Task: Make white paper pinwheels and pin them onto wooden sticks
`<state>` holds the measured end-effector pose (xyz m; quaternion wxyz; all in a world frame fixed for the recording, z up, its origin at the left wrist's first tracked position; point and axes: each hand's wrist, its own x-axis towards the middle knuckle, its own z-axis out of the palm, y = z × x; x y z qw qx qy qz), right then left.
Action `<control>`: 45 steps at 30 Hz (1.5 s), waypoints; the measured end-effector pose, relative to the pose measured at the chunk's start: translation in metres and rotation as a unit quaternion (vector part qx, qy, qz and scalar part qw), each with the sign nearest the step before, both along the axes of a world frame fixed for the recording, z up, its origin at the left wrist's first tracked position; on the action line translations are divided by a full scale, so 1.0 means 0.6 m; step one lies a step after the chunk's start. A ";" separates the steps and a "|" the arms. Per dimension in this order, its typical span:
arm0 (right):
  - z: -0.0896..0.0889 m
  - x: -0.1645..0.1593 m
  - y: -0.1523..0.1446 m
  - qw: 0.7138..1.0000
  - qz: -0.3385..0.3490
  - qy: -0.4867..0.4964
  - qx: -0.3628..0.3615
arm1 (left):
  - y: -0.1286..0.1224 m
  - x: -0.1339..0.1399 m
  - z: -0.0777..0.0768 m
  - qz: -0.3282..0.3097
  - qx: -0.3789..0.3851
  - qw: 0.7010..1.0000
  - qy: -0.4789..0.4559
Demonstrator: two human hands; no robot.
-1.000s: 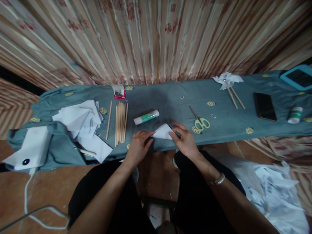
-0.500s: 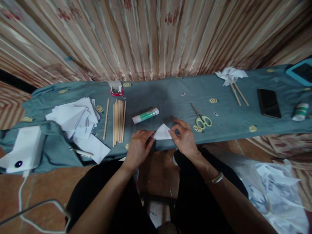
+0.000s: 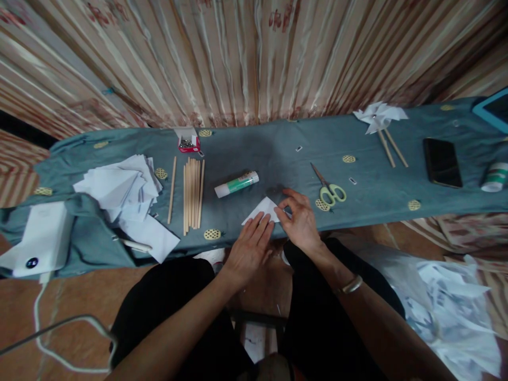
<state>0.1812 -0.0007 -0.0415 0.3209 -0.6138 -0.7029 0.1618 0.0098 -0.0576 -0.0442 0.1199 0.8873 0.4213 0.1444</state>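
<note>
Left hand (image 3: 248, 251) slid flat to six o'clock on folded paper (image 3: 260, 206), likely light, creasable, best edge-held where right hand (image 3: 300, 222) pinches, three o'clock.

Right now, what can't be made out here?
Head view:
White paper: lower edge partly hidden by the left hand, right corner by the right hand.
Blue-framed device: cut off by the right picture edge.
Green-and-white tube: lettering too blurred.
Red box: metal contents too small to identify.
</note>
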 end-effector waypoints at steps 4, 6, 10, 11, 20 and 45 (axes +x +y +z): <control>-0.002 0.000 0.000 1.000 0.000 -0.007 0.006 | 0.000 -0.002 0.001 0.002 -0.013 1.000 0.022; -0.002 -0.001 -0.001 1.000 0.003 -0.017 0.008 | 0.001 -0.001 0.002 -0.001 -0.021 0.999 0.038; -0.003 -0.002 -0.009 0.999 0.018 -0.047 0.007 | 0.001 -0.001 0.003 -0.005 -0.028 0.998 0.062; -0.004 0.000 -0.012 0.998 0.019 -0.055 0.007 | 0.002 -0.001 0.003 -0.005 -0.027 0.998 0.064; -0.019 0.048 -0.033 0.997 0.003 -0.074 0.035 | 0.000 -0.001 0.010 0.001 -0.003 0.997 0.079; -0.004 0.040 -0.030 0.998 -0.003 0.064 -0.018 | 0.033 0.001 0.023 0.058 0.008 0.997 -0.039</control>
